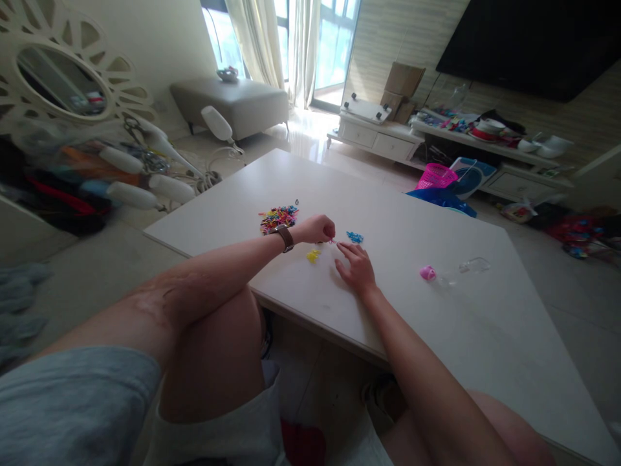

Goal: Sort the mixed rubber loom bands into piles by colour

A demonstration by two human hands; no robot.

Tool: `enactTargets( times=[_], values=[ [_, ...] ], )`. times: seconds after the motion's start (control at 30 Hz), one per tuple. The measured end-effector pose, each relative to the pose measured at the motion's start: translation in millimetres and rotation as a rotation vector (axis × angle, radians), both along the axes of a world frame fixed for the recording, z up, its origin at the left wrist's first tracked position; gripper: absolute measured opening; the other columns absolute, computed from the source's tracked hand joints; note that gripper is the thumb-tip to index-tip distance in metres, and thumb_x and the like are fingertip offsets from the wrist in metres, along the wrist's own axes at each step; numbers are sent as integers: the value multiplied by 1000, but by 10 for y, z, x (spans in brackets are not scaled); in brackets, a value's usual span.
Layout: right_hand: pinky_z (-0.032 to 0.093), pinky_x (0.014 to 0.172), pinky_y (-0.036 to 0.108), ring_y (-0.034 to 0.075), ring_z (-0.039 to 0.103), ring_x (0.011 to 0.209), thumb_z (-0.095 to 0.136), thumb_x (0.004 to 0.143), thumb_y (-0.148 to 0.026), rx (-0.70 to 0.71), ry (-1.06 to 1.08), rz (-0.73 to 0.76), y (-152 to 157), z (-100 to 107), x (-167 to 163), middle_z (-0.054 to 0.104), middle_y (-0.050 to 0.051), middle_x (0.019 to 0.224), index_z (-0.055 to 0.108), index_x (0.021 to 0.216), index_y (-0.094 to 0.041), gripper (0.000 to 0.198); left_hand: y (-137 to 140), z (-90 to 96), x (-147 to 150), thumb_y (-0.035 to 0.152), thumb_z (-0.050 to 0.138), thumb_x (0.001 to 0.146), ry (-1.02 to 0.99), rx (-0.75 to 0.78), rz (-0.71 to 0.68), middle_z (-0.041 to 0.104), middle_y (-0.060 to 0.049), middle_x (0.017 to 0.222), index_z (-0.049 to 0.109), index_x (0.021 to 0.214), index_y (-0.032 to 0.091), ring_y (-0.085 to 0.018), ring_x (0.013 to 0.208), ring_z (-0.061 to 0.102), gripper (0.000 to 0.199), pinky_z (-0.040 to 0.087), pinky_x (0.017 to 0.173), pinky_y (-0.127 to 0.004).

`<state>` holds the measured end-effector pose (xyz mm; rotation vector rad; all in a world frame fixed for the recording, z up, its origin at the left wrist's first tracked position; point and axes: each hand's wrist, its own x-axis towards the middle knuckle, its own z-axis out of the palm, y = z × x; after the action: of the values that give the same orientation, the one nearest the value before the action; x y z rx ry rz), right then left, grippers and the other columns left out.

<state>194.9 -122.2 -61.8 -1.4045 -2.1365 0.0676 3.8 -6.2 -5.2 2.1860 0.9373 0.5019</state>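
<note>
My left hand (317, 228), with a dark-banded watch (285, 238) on its wrist, is closed with its fingers pressed together just above the tabletop. What it pinches, if anything, is too small to make out. Tiny pink pieces (332, 241) lie between the two hands. My right hand (358, 268) rests on the table, fingers stretched apart, its fingertips close to the pink pieces. A mixed heap of small colourful pieces (279, 219) lies beyond my left wrist. Small yellow pieces (313, 255) sit below the left hand, and blue pieces (355, 237) lie beyond the right.
On the right of the white table (466, 323) lie a pink object (427, 272) and a clear plastic container (474, 265). One dark little item (297, 202) is near the heap. Past the table stand a pink basket (438, 176), a low cabinet (378, 139) and a padded bench (233, 107).
</note>
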Motion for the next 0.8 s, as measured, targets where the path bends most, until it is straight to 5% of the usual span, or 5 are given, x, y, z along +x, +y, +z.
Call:
enactTargets(
  times=[0.17, 0.47, 0.8],
  values=[
    [40, 103, 43, 27, 55, 121, 52, 92, -32, 16, 7, -29, 10, -27, -11, 63, 10, 135, 61, 134, -19, 45, -5, 46, -35, 9, 66, 65, -4, 10, 5, 72, -3, 68, 76, 78, 12, -13, 63, 64, 16, 46, 57, -20],
    [40, 98, 48, 33, 51, 119, 42, 93, -29, 99, 54, -412, 130, -188, -2, 63, 17, 131, 59, 135, -16, 47, -14, 53, -31, 8, 67, 65, 9, 5, 19, 72, -3, 69, 76, 76, 13, -13, 64, 64, 16, 46, 58, -21],
    [40, 97, 54, 37, 47, 125, 40, 93, -32, 16, 38, -439, 169, -250, 9, 55, 21, 141, 55, 138, -12, 51, -6, 44, -27, 8, 67, 65, 10, 10, 16, 73, -2, 68, 76, 76, 13, -12, 64, 63, 16, 46, 58, -20]
  ],
)
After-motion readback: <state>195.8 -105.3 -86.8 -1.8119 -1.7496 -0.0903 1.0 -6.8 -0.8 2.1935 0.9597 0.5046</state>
